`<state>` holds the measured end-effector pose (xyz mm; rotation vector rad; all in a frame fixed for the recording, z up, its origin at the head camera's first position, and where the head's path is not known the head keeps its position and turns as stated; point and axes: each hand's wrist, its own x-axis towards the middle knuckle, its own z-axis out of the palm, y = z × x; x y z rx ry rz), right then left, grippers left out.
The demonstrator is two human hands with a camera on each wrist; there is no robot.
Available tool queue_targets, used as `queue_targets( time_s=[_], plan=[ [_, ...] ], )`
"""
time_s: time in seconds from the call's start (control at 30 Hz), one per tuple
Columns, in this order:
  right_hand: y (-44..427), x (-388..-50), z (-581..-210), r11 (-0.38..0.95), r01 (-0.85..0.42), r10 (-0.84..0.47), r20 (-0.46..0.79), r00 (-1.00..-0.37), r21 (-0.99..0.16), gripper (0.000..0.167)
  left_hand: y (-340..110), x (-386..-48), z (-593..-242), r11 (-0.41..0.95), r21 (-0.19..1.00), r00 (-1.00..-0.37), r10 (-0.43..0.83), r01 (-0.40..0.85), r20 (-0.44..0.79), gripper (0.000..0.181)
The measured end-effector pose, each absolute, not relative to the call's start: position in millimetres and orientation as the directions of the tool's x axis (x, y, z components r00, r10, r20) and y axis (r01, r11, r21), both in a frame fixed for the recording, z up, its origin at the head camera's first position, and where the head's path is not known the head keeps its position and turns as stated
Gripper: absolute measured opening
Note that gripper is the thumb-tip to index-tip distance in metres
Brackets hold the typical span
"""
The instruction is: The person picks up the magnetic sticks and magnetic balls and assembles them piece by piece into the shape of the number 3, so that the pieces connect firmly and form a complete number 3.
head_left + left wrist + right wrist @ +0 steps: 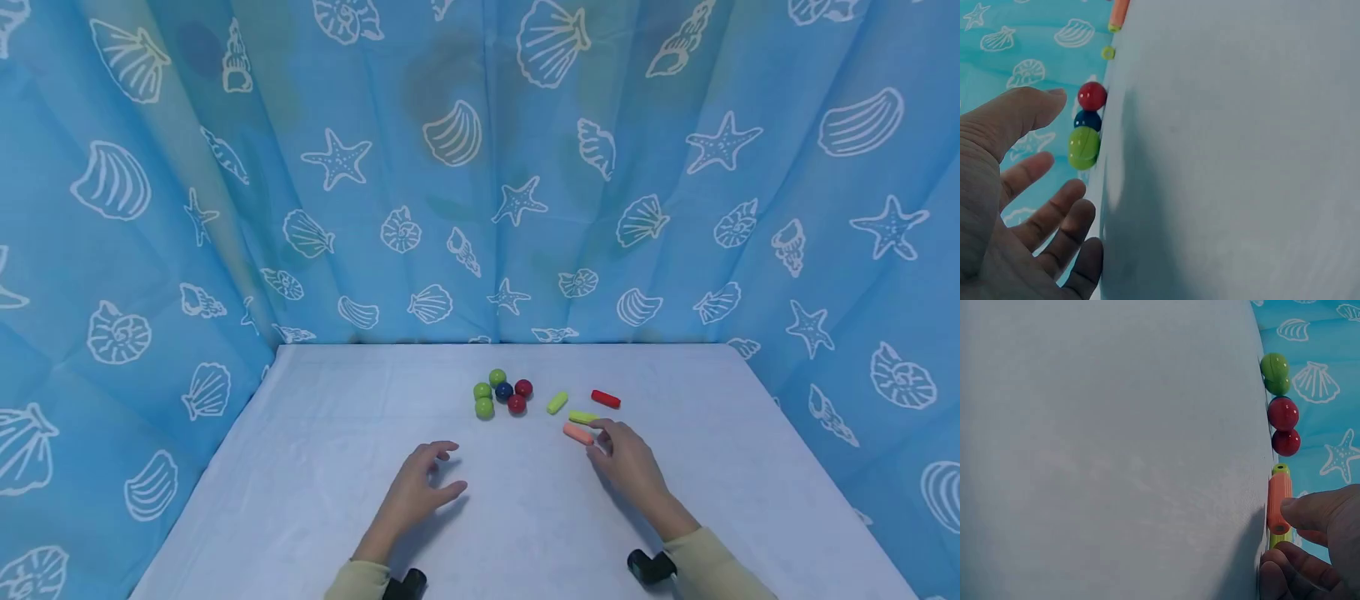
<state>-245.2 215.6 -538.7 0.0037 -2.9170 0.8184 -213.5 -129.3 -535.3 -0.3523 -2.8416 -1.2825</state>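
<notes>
Head view: got an orange stick (577,434) on the desk (525,533) — probably light, stiff, sturdy, apt to roll; best pinched across mid-length; lies with right end between thumb and forefinger of right grip (630,462), left end jutting clear; can't tell if actually pinched; see left grip (415,492) loosely spread, holding nothing, well off.

L sleeve (358,582) & R sleeve (716,568) both plain pale khaki, long. Sm. blk cam (407,585) w/ rounded end at L wrist; similar blk unit (651,567) at R.

Blue seashell-print curtain (468,200) hangs behind a white-covered table (337,408).
</notes>
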Motion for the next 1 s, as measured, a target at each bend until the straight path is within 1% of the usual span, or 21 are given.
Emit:
queue_targets(
  time_s=[0.17, 0.37, 0.7, 1.0],
  plan=[
    [213.4, -250.4, -538.6, 0.851, -0.042, 0.017, 0.107, -0.994, -0.523, 0.037, -125.6, -211.7, -535.8, 0.619, 0.754, -0.971, 0.216, 0.218, 0.102, 0.054],
    [210.1, -253.7, -538.4, 0.838, -0.011, 0.027, 0.061, -0.998, -0.546, 0.029, -119.7, -208.7, -535.3, 0.623, 0.759, -0.974, 0.217, 0.189, 0.065, 0.051],
    [204.4, -248.5, -535.2, 0.824, 0.01, 0.017, 0.007, -1.0, -0.566, 0.025, -116.3, -206.3, -537.4, 0.629, 0.755, -0.974, 0.219, 0.186, 0.058, 0.052],
    [192.6, -240.5, -534.7, 0.823, -0.007, -0.017, -0.012, -1.0, -0.567, 0.022, -110.8, -204.9, -537.9, 0.628, 0.759, -0.973, 0.228, 0.171, 0.031, 0.052]
  ],
)
